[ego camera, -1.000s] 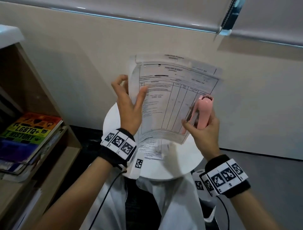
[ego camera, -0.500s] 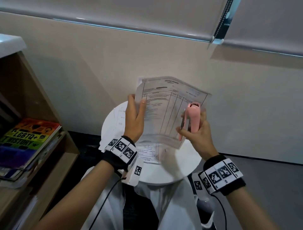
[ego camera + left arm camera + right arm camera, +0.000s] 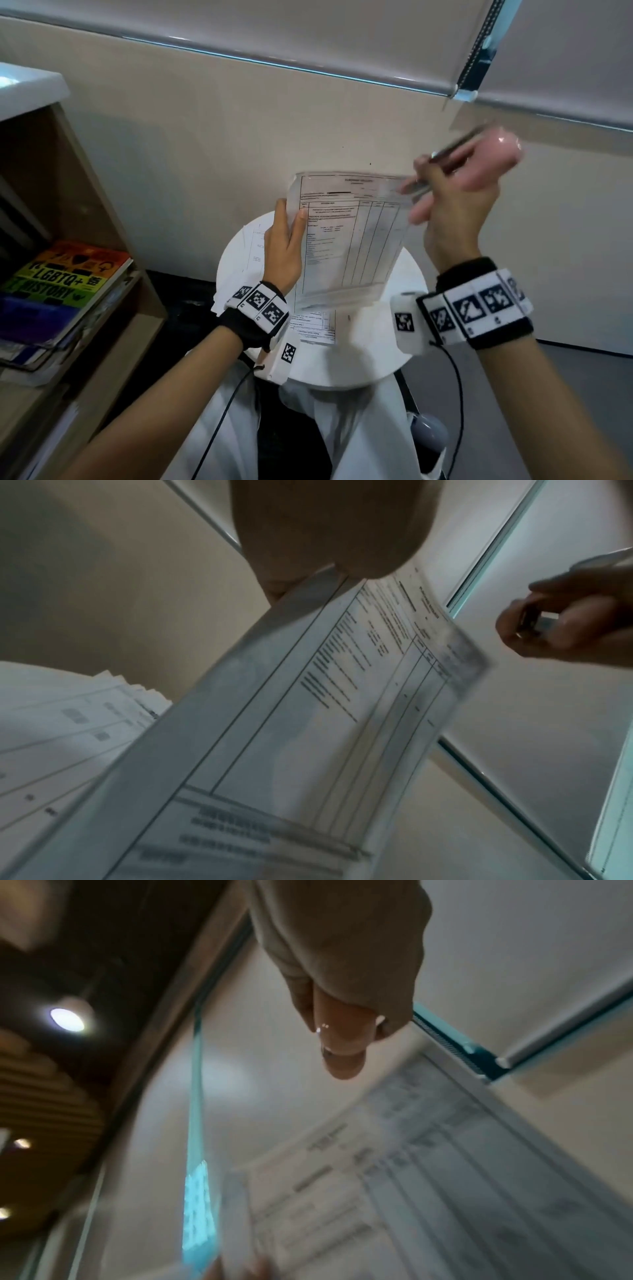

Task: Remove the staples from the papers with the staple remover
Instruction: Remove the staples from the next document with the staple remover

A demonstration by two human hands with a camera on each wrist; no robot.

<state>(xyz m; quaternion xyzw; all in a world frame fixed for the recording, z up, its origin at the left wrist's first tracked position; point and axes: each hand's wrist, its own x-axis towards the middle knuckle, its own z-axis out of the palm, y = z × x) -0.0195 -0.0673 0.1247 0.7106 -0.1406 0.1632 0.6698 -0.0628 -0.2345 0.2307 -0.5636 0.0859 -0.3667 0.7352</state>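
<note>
The left hand (image 3: 286,246) pinches the papers (image 3: 346,240) upright above the round worktop (image 3: 383,356), where more sheets (image 3: 315,325) lie. The right hand (image 3: 455,209) grips the pink remover (image 3: 503,147) at their top right corner. Books (image 3: 65,277) fill the shelf at left.
</note>
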